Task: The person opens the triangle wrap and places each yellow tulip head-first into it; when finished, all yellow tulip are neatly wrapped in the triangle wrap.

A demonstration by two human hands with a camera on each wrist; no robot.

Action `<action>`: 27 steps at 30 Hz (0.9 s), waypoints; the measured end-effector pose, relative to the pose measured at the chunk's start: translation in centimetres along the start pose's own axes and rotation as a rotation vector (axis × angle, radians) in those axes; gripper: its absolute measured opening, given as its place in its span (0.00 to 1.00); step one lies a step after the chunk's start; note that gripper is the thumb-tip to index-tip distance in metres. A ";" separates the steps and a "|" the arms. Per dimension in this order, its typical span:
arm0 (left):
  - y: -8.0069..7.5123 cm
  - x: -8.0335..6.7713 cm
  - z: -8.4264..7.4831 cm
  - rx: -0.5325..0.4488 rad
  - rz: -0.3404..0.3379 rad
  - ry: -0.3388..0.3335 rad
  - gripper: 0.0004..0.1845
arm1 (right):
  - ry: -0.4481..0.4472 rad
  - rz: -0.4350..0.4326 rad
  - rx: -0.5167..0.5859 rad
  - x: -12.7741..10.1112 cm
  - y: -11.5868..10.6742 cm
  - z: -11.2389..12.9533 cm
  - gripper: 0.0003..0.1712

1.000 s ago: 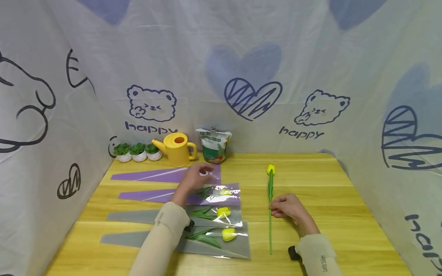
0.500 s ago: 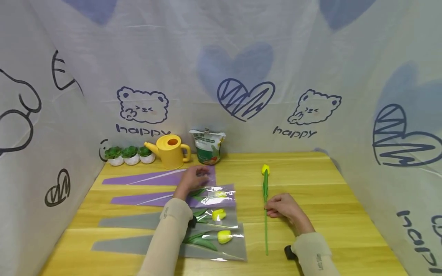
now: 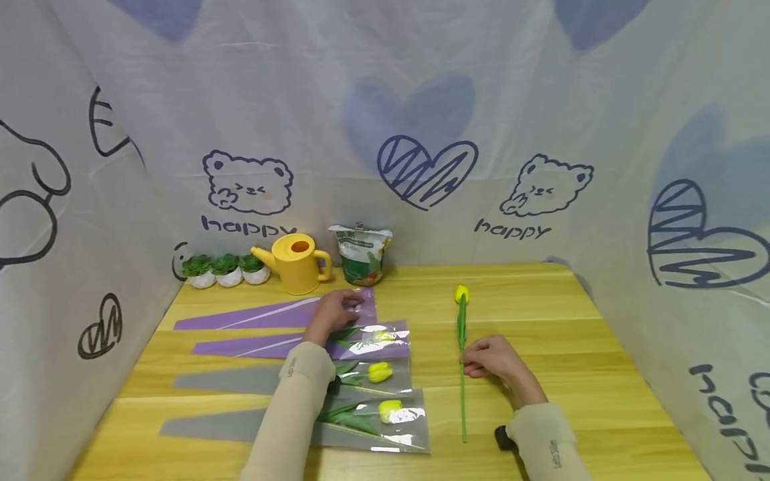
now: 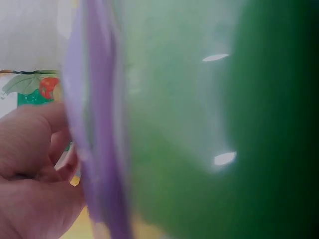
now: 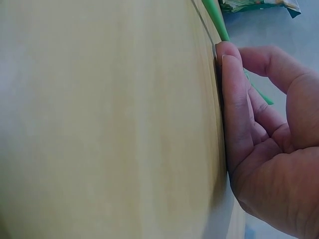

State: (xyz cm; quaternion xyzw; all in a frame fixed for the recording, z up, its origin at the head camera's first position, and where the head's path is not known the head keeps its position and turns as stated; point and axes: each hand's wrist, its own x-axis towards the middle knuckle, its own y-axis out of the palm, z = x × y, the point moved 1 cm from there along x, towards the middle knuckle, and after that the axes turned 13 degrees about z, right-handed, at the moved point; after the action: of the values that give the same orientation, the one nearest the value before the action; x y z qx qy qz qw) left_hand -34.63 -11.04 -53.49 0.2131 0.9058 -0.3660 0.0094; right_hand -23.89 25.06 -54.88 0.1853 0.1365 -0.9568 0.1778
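My left hand [image 3: 333, 312] lies on the wide end of the rearmost purple flower sleeve [image 3: 252, 312], fingers curled onto its film. In the left wrist view, the left hand [image 4: 30, 164] has its curled fingers against the purple sleeve's edge [image 4: 99, 124], beside a blurred green leaf [image 4: 224, 124]. My right hand [image 3: 493, 359] rests on the table with curled fingertips at the green stem [image 3: 462, 401] of a loose tulip, whose yellow bud [image 3: 461, 292] points away. In the right wrist view, the stem [image 5: 219, 17] runs between the fingers of the right hand [image 5: 269, 139].
Three more sleeves lie in front of the first, each with a yellow tulip inside: purple [image 3: 367, 341], grey [image 3: 373, 373] and grey [image 3: 391, 411]. A yellow watering can [image 3: 297, 254], a printed bag [image 3: 361, 254] and three small potted plants [image 3: 225, 267] line the wooden table's [image 3: 541, 300] back edge. Fabric walls enclose it.
My left hand's fingers have curled in on the purple sleeve's wide end, and the sleeve has turned slightly. The right hand has stayed at the stem.
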 end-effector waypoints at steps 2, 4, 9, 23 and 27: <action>0.0 -0.1 0.1 -0.049 -0.027 -0.015 0.18 | 0.002 0.000 0.002 0.0 0.1 0.0 0.11; 0.1 -0.3 0.2 -0.082 -0.054 -0.021 0.15 | 0.005 -0.003 0.003 0.0 0.2 0.0 0.11; 0.1 -0.4 0.4 -0.098 -0.103 -0.017 0.11 | 0.009 -0.005 0.004 0.1 0.1 0.1 0.11; -0.1 -0.5 0.1 -0.146 -0.085 -0.092 0.16 | 0.024 0.002 0.004 0.1 0.0 0.2 0.09; -0.1 -0.4 -0.2 -0.105 -0.102 -0.077 0.12 | 0.017 -0.009 0.006 0.1 0.1 0.2 0.09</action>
State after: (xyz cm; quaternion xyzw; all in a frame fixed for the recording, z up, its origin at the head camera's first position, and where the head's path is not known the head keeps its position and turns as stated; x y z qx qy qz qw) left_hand -34.25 -11.13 -53.26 0.1519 0.9324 -0.3259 0.0367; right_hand -24.02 24.88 -54.82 0.1934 0.1358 -0.9564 0.1718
